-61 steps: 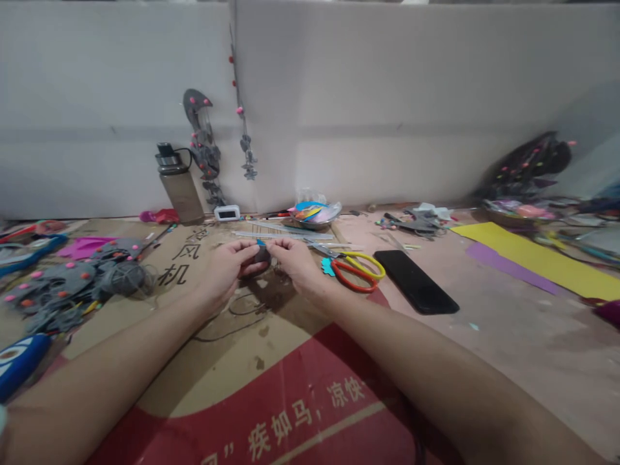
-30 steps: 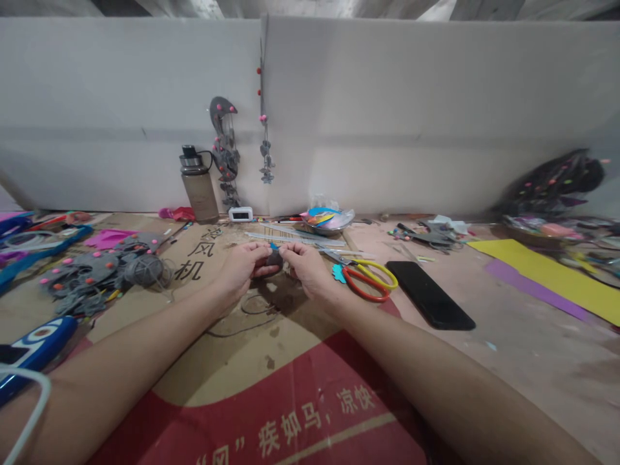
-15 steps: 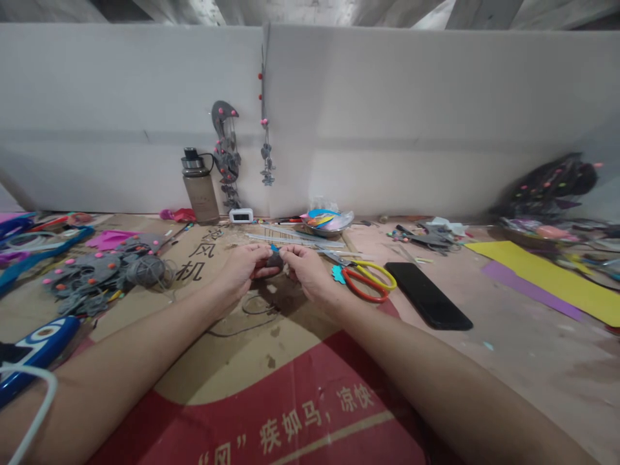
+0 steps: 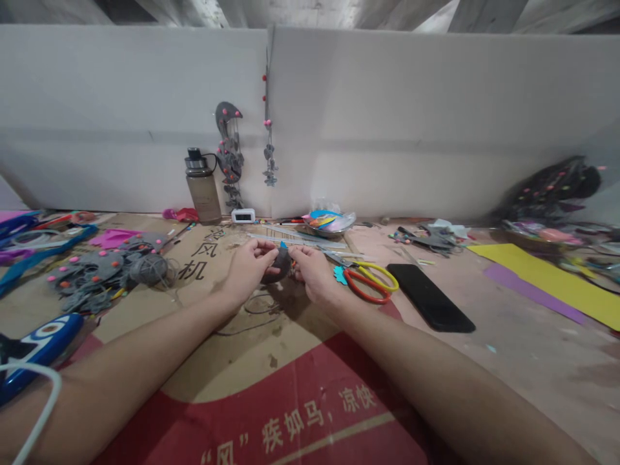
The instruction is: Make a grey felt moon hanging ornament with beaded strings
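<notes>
While reaching over the table (image 4: 508, 336), pinches a small dark grey piece (image 4: 279, 263) from opposite sides with left hand (image 4: 249, 270) and right hand (image 4: 314, 272), each grip closed on it, both equally near. Holds it just above the cardboard (image 4: 232, 355), midway between the two hands, blue tab (image 4: 283, 245) uppermost; long axis impossible to tell. Beneath, a thread loop (image 4: 256, 303). Just right of the right hand, scissors (image 4: 371, 282), then a black phone (image 4: 429, 298). Well left, a grey felt pile (image 4: 104, 274). Nothing in the way.
</notes>
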`<state>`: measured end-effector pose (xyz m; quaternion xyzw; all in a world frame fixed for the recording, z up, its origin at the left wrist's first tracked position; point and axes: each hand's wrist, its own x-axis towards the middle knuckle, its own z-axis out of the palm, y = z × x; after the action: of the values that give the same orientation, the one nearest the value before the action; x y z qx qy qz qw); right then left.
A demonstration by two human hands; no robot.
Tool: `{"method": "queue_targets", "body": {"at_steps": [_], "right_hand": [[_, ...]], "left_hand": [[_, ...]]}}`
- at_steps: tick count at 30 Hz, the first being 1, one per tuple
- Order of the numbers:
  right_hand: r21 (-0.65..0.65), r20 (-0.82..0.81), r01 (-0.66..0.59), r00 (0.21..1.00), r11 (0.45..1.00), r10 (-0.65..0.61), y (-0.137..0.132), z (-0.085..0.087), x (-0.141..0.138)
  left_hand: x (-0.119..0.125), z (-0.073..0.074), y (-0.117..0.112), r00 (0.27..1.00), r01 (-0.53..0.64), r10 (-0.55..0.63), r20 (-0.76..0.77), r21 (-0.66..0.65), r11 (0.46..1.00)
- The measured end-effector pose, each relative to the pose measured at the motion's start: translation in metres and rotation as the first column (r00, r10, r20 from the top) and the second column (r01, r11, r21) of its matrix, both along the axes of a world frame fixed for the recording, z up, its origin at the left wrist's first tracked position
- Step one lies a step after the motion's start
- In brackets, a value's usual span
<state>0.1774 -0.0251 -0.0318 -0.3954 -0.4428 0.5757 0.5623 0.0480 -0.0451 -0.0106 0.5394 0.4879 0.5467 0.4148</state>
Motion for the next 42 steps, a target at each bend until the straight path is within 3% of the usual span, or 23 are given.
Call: {"method": "queue_targets", "body": {"at_steps": [2, 4, 6, 8, 12, 24, 35, 42], "right_hand": [[-0.011, -0.009, 0.012, 1.0, 1.0, -0.013, -0.001, 0.001, 0.0], [-0.01, 0.01, 0.034, 0.999, 0.999, -0.034, -0.001, 0.001, -0.001], [0.013, 0.032, 0.052, 0.998, 0.999, -0.052, -0.001, 0.001, -0.001], [0.043, 0.045, 0.05, 0.998, 0.998, -0.052, -0.002, 0.001, -0.001], [0.076, 0.063, 0.049, 0.997, 0.996, -0.054, -0.003, 0.0, -0.003], [0.141, 0.075, 0.047, 0.995, 0.989, -0.058, -0.005, 0.001, -0.005], [0.208, 0.126, 0.049, 0.989, 0.977, -0.077, -0.009, 0.006, -0.005], [0.212, 0.12, 0.044, 0.99, 0.976, -0.071, -0.012, 0.009, -0.006]], "left_hand": [[0.0, 0.001, -0.005, 0.964, -0.035, 0.072, -0.255, 0.149, 0.988], [0.0, 0.002, -0.008, 0.863, -0.016, 0.161, -0.478, 0.293, 0.956], [-0.001, 0.002, -0.01, 0.772, 0.027, 0.212, -0.6, 0.363, 0.931], [-0.001, 0.002, -0.011, 0.733, 0.036, 0.216, -0.645, 0.354, 0.935], [-0.002, 0.0, -0.01, 0.744, 0.001, 0.198, -0.638, 0.297, 0.955], [0.004, 0.002, -0.008, 0.912, -0.005, 0.107, -0.395, 0.251, 0.968], [0.004, 0.017, -0.015, 0.93, -0.009, 0.041, -0.365, 0.088, 0.996], [0.003, 0.025, -0.014, 0.914, -0.042, 0.1, -0.394, 0.152, 0.987]]}}
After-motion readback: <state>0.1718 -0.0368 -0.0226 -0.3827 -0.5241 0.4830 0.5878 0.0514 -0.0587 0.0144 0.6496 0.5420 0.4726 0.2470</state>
